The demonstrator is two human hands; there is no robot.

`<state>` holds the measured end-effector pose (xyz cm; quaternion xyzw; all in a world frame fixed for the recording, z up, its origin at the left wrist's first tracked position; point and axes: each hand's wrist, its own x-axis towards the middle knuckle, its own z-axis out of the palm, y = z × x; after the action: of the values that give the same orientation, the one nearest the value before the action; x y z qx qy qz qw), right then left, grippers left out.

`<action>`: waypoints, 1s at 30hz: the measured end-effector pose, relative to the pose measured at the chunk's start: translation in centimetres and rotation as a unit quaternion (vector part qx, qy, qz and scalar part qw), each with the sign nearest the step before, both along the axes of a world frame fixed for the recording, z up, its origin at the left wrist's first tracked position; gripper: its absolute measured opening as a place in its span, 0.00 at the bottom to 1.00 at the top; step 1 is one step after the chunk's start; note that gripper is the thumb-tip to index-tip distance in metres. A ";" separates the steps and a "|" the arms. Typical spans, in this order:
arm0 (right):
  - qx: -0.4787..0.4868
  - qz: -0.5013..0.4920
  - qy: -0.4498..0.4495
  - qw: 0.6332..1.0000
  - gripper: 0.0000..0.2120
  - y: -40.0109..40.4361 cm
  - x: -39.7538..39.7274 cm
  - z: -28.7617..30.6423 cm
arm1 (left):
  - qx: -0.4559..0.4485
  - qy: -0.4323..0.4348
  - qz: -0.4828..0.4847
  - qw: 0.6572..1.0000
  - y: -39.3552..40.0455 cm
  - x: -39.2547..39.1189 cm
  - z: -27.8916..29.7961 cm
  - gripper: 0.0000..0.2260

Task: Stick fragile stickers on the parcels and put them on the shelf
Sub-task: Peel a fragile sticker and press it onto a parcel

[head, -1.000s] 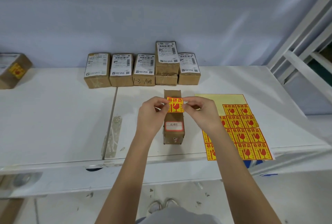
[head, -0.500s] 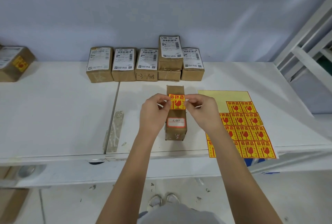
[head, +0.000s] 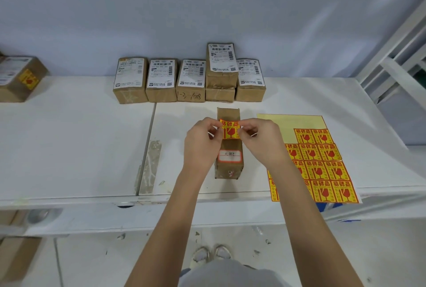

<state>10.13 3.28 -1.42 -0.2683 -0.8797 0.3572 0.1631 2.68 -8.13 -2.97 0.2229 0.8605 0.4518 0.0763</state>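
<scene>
Bare bench [head: 76, 144] left of centre parcel [head: 229, 162]; row of parcels [head: 191, 81] blocks the rear, sticker sheet [head: 315, 162] covers right side.

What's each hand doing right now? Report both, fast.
Left hand: pinches the left edge of the fragile sticker.
Right hand: pinches its right edge, over the parcel.

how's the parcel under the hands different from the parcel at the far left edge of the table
The parcel under the hands carries a small red-bordered handwritten label; the far-left parcel has a printed shipping label. The far-left parcel's fragile sticker is already stuck on; the near parcel's sticker is held by the left hand and right hand. Both are brown cardboard.
</scene>
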 end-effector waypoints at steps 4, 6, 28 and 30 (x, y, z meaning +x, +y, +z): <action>0.005 0.001 -0.008 1.000 0.12 -0.2 0.0 0.3 | 0.001 0.001 -0.006 1.000 0.0 0.0 0.0 0.08; 0.006 0.000 -0.011 1.000 0.12 -0.2 0.0 0.3 | 0.002 0.003 -0.012 1.000 0.0 0.0 0.0 0.08; -0.002 -0.003 -0.030 1.000 0.08 -0.7 0.0 1.6 | -0.025 0.023 -0.020 0.999 0.2 -0.2 -0.6 0.09; -0.003 -0.006 -0.032 0.999 0.09 -0.8 0.0 1.7 | -0.029 0.023 -0.020 0.999 0.2 -0.2 -0.6 0.09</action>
<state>10.11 2.46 0.23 -0.2851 -0.8820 0.3497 0.1362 2.51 -7.95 -3.56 0.2486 0.8699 0.4199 0.0719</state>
